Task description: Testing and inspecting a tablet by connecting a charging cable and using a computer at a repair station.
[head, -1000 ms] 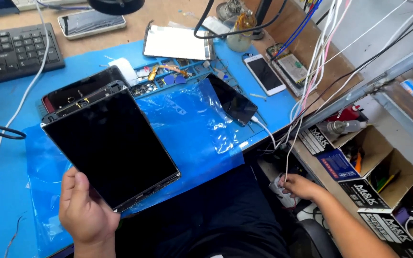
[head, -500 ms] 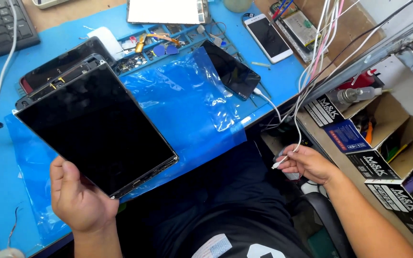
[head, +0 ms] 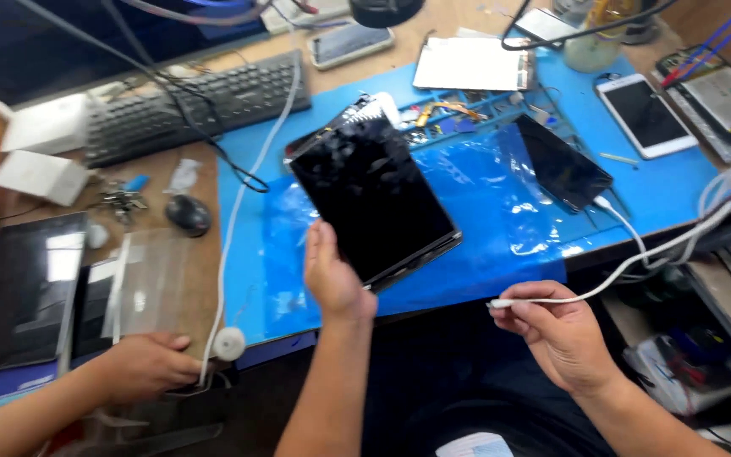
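**Tablet and cable in hand over blue mat**

I observed my left hand [head: 334, 275] closed on the lower edge of the tablet [head: 372, 199], dark screen up, tilted above the blue mat [head: 678, 182]. My right hand [head: 552, 326] pinched the white cable [head: 636, 254] near its plug, off the desk edge. A small black phone [head: 562, 162] lay on the mat, a white phone [head: 645, 114] beyond it. A keyboard [head: 196, 106] sat behind. A co-worker's hand [head: 141, 366] gripped clear film [head: 150, 283] at far left.
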